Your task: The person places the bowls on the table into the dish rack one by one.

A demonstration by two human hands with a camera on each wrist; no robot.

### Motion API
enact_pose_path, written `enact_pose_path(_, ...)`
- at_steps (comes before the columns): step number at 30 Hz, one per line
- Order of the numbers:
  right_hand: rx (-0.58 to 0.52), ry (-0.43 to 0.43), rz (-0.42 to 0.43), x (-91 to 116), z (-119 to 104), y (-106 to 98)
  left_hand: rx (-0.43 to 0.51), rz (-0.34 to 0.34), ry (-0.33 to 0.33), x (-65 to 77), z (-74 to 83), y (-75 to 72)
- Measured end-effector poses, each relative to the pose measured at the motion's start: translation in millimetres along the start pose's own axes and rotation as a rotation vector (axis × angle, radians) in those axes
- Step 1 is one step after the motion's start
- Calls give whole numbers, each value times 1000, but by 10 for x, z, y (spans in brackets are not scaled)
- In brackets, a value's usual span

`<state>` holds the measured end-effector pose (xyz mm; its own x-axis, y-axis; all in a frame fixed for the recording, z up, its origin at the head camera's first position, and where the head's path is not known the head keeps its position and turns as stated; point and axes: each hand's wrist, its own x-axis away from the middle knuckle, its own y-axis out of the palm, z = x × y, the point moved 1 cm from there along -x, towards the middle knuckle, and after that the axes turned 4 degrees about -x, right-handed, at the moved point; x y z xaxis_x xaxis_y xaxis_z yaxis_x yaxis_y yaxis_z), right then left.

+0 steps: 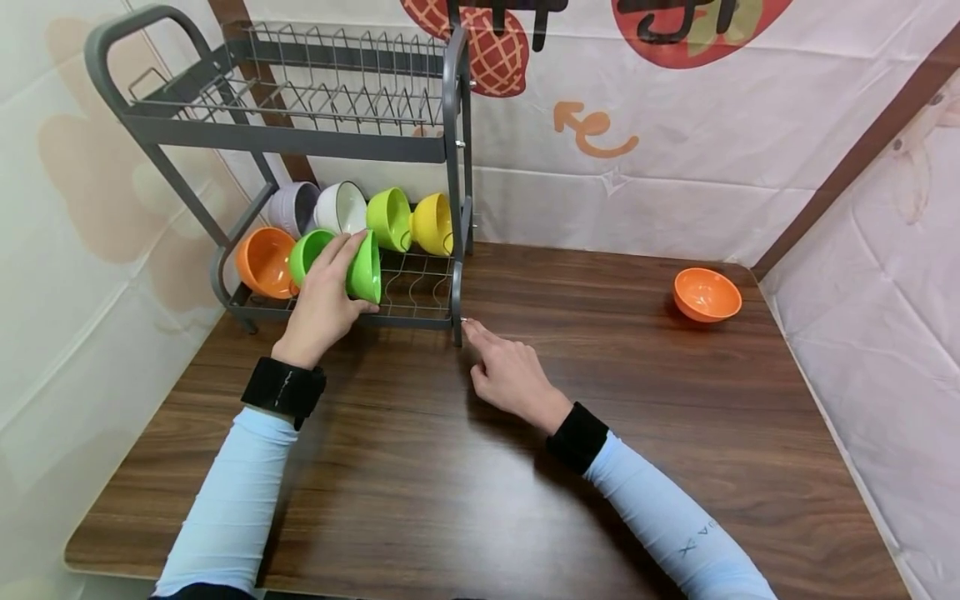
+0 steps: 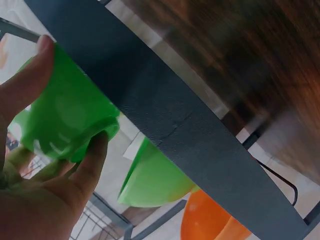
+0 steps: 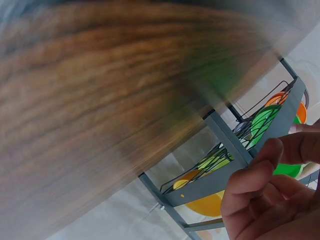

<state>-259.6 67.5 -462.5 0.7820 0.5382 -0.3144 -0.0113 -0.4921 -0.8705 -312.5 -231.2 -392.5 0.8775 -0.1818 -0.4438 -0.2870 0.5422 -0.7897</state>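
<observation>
My left hand (image 1: 321, 293) grips a green bowl (image 1: 365, 268) at the front of the rack's lower shelf, thumb on one side and fingers on the other. The bowl is tipped on its side; in the left wrist view its green wall (image 2: 65, 110) shows between thumb and fingers. Left of it, another green bowl (image 1: 306, 250) is partly hidden behind the hand, beside an orange bowl (image 1: 264, 262). My right hand (image 1: 513, 375) is at the grey dish rack's (image 1: 300, 137) front right leg, its extended index fingertip right at the leg, the other fingers loosely bent.
Behind stand a purple bowl (image 1: 287, 207), a white bowl (image 1: 337, 204), a lime green bowl (image 1: 388, 218) and a yellow bowl (image 1: 431, 223), all tilted on the lower shelf. Another orange bowl (image 1: 705, 296) sits upright at the back right of the wooden table (image 1: 600, 350).
</observation>
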Motion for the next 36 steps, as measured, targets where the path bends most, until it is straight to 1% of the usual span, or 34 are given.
enact_pose_path(3,6,-3,11,2,8,-4,3,-41,1,-41,-40,44)
enact_pose_path(6,7,-9,18,1,10,-19,9,-64,1,-70,-66,79)
enact_pose_path(18,5,-13,9,-36,-19,-38,35,-96,-3,-126,-154,164)
enact_pose_path(22,11,-15,11,-47,-13,-43,52,-124,-7,-160,-168,164)
enact_pose_path(27,12,-9,14,-64,-23,-54,83,-157,-39,-187,-178,144)
enact_pose_path(31,10,-8,18,-68,-28,-50,85,-165,-56,-191,-179,137)
enact_pose_path(36,-3,-16,19,-63,-28,-32,73,-168,-75,-161,-178,129)
